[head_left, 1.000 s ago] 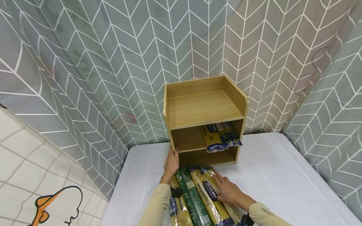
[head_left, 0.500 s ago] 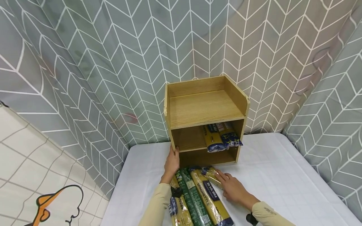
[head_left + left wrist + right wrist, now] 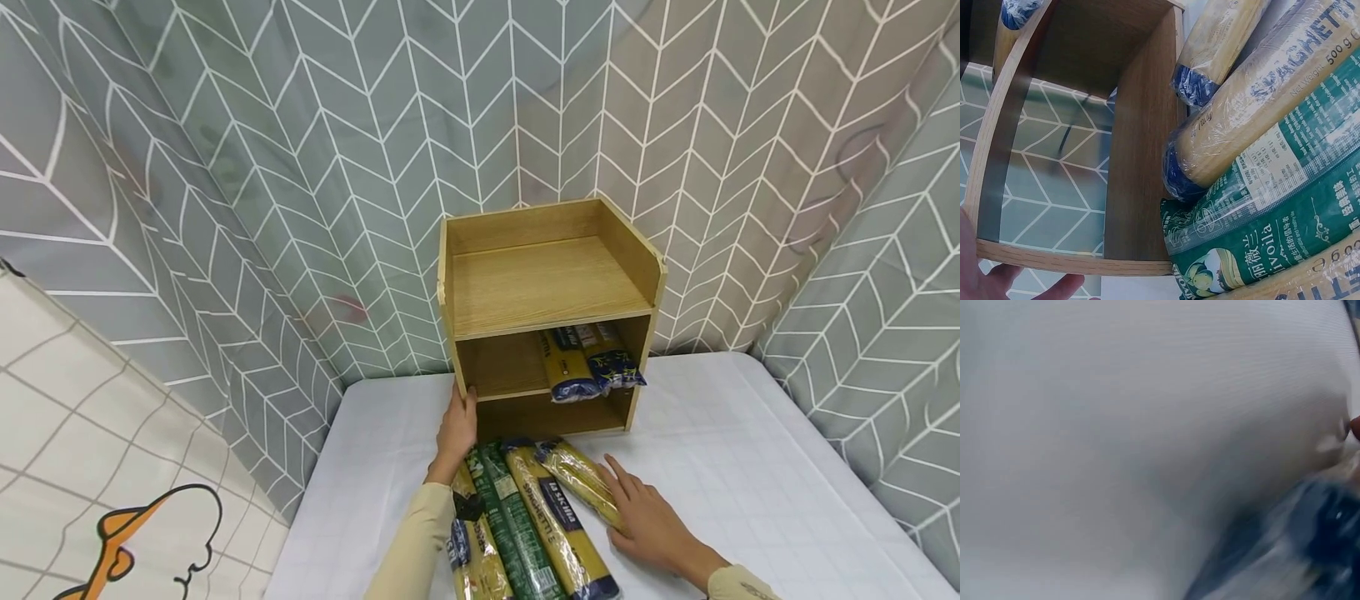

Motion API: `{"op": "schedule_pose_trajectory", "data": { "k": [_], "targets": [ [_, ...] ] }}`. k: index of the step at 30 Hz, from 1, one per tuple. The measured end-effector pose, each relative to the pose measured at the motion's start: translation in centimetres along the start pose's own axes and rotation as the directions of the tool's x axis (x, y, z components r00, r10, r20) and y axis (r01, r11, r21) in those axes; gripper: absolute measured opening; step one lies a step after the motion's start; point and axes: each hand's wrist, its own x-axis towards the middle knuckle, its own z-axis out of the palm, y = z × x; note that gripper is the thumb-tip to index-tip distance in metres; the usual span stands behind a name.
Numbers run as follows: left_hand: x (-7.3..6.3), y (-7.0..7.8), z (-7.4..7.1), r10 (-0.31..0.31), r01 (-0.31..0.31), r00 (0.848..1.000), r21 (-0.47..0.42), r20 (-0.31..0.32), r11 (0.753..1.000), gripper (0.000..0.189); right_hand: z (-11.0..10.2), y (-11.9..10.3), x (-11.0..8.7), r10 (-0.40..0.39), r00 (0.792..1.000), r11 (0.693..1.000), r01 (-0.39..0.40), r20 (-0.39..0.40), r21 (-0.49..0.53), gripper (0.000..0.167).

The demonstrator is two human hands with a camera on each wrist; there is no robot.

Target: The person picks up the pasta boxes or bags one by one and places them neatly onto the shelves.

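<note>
Gripping the shelf [image 3: 551,285], mid-frame, with left hand [image 3: 455,427] fingers; pinching a pasta bag [image 3: 576,477], low right of middle, with right hand [image 3: 651,523] fingers. Looks part done, with two bags [image 3: 567,368] inside, three bags [image 3: 516,517] left.

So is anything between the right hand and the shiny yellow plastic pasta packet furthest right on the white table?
No, nothing visible: the bare right hand touches the nearer part of that long, shiny yellow plastic pasta packet.
</note>
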Motion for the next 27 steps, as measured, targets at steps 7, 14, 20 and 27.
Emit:
{"op": "schedule_pose_trajectory", "data": {
  "k": [7, 14, 20, 27],
  "targets": [
    [-0.1, 0.0, -0.1, -0.017, 0.017, 1.000, 0.004, 0.002, 1.000, 0.063, -0.4, 0.7, -2.0, -0.078, 0.993, 0.996, 0.074, -0.092, -0.046, 0.096],
    [0.1, 0.2, -0.1, -0.014, 0.015, 1.000, -0.016, 0.012, 1.000, 0.064, -0.3, 1.3, -2.9, -0.111, 0.989, 0.994, 0.110, -0.093, -0.022, 0.089],
    [0.2, 0.1, -0.1, -0.012, 0.012, 1.000, -0.012, 0.007, 1.000, 0.064, -0.9, 1.4, -2.8, -0.066, 0.997, 0.992, 0.070, -0.040, 0.101, 0.084],
    [0.2, 0.1, -0.1, -0.008, 0.008, 1.000, 0.000, 0.008, 1.000, 0.063, -1.2, 1.2, -2.7, -0.036, 0.999, 0.985, 0.036, -0.002, 0.169, 0.081]
  ]
}}
